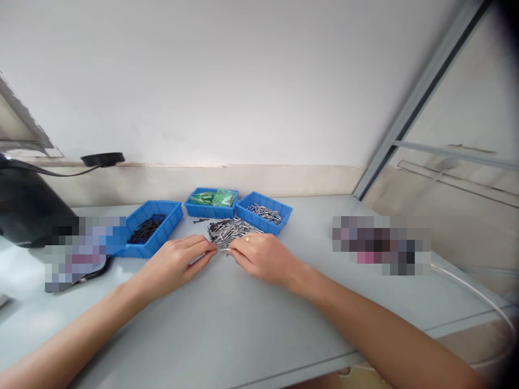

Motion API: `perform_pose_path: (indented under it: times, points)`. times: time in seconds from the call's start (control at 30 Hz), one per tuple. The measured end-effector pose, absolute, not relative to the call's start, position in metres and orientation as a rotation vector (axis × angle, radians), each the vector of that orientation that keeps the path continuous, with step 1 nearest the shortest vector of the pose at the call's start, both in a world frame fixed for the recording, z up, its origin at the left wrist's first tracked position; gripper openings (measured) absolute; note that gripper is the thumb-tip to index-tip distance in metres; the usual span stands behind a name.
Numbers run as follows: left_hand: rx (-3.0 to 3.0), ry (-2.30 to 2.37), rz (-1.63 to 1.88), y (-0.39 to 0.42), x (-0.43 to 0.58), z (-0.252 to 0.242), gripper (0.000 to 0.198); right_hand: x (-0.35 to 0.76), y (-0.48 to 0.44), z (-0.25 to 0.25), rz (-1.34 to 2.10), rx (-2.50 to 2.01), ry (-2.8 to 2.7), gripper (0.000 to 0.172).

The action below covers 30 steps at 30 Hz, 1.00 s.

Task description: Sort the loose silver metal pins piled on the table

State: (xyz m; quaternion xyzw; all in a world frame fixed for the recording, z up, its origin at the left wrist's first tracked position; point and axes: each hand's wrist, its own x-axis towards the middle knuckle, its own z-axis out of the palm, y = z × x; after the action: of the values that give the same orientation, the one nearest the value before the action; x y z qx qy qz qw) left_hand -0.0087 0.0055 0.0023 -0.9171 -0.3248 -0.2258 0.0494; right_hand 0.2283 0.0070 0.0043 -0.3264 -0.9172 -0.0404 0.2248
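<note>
In the middle of the table lies a loose pile of thin silver nails mixed with some black screws. My left hand is at the pile's left front edge, thumb and fingers closed together; what they hold, if anything, is hidden. From the right, my right hand, with a ring on one finger, pinches at the front of the pile. A silver nail shows at its fingertips, between the two hands. Behind the pile, one blue bin holds more silver nails. Another blue bin, on the left, contains dark screws.
A third blue bin with green packets stands near the wall. At the left are a large black bottle and a blurred-out object beside it. Another pixelated item lies on the right, with a white cable leading away.
</note>
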Motion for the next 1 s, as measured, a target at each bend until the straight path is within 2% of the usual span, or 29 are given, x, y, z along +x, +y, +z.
perform_pose_path:
  times: [0.2,0.47,1.0]
  points:
    - [-2.885,-0.970,-0.601,0.0029,-0.0034,0.0048,0.028,0.2289,0.0057,0.0034,-0.171,-0.700,-2.501,0.031]
    - [-2.902,-0.957,-0.608,0.0008,-0.0018,0.0076,0.027,0.2291,0.0064,0.0034,-0.230,-0.599,-2.442,0.028]
    - [-2.731,-1.015,-0.821,0.0034,-0.0066,0.0051,0.019,0.2303,0.0103,0.0049,-0.133,-0.842,-2.460,0.029]
